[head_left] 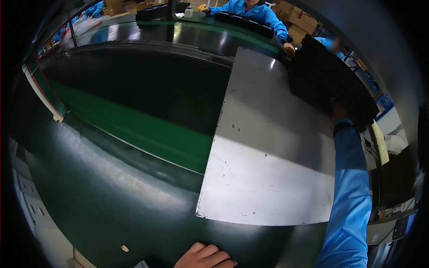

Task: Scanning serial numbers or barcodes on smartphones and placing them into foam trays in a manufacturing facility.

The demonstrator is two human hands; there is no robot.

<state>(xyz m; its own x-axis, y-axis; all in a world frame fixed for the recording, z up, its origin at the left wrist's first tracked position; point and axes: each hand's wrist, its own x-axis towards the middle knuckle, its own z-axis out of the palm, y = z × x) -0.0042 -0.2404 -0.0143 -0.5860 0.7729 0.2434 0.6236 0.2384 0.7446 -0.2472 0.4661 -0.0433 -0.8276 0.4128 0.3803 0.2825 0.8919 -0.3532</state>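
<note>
At the bottom edge, my left hand (206,256) rests on the green work surface (152,223), loosely bent, with nothing seen in it. My right arm reaches forward along the right side, and my right hand (338,110) is at the near edge of a large black tray (333,73), or a stack of them. Shadow covers the fingers, which appear to grip that edge. The black piece sits tilted over the far right corner of a scuffed metal sheet (263,161). Its lower outline is lost in the dark.
A green conveyor belt (134,125) runs left of the metal sheet. Beyond it, a person in blue (252,10) stands by another black tray (243,24), one gloved hand near mine. A small scrap (124,248) lies at the front. Cardboard boxes (300,20) are stacked behind.
</note>
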